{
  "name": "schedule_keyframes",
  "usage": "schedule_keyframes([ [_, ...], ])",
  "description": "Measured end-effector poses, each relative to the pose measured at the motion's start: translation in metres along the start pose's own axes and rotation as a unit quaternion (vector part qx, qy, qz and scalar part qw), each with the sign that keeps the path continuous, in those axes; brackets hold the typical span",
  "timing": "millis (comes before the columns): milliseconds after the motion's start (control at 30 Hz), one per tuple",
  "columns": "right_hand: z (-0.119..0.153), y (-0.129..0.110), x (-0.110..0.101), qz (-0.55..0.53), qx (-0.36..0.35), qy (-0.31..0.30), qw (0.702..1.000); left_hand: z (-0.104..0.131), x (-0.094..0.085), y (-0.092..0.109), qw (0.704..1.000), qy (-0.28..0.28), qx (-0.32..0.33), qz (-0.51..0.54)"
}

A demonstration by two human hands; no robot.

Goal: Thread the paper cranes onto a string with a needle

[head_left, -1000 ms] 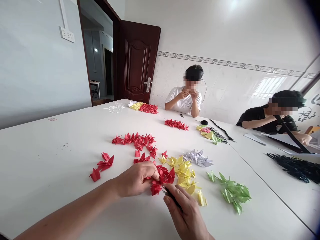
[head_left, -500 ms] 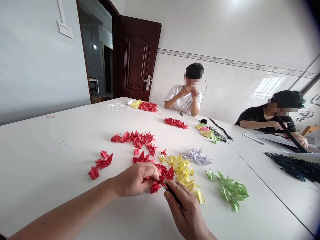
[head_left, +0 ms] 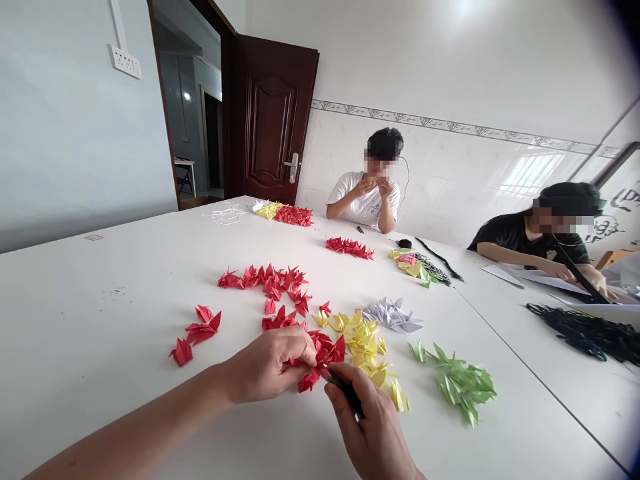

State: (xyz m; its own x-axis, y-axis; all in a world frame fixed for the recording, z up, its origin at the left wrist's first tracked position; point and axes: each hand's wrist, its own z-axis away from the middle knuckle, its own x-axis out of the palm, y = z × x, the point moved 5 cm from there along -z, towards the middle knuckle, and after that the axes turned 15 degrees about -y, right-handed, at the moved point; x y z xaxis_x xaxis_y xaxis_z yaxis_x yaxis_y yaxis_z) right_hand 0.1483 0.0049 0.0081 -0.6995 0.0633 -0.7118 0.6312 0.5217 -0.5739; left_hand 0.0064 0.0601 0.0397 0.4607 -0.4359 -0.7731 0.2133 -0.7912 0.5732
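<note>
A big white table (head_left: 125, 347) fills most of the lower part. Past it is a dark red door (head_left: 273, 120), swung back from the doorway. A person in a white top (head_left: 357, 203) sits at the far side with both hands up near the chin. A person in a black top (head_left: 525, 227) sits at the right and bends over some papers (head_left: 503, 275). Near them lies a heap of black cords (head_left: 580, 330).

Lots of red folded birds (head_left: 263, 277) lie in a bendy pile, from the middle of the table down to the near hands. The left hand (head_left: 273, 360) is at the near end of that pile, with finger and thumb pinched on a red bird (head_left: 321, 355), partly hidden. The right hand (head_left: 367, 413) is just beside it, curled tight around a black tool (head_left: 347, 393). The tool's tip points at the red paper; I cannot tell if they touch. Green birds (head_left: 465, 383) lie off to the right, yellow birds (head_left: 363, 337) just behind the right hand, and pale purple birds (head_left: 393, 313) a bit farther back
</note>
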Motion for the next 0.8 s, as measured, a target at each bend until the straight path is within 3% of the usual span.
schedule_keyframes([
  [300,-0.0019,0.0026,0.0003,0.016,0.043,-0.021,0.999,-0.0001,0.0022,0.0021,1.000,-0.022,0.002,-0.005],
  [800,-0.0035,0.0051,0.0015,0.003,0.046,-0.020,0.999,-0.0008,0.0024,0.0021,1.000,-0.020,0.001,-0.008],
])
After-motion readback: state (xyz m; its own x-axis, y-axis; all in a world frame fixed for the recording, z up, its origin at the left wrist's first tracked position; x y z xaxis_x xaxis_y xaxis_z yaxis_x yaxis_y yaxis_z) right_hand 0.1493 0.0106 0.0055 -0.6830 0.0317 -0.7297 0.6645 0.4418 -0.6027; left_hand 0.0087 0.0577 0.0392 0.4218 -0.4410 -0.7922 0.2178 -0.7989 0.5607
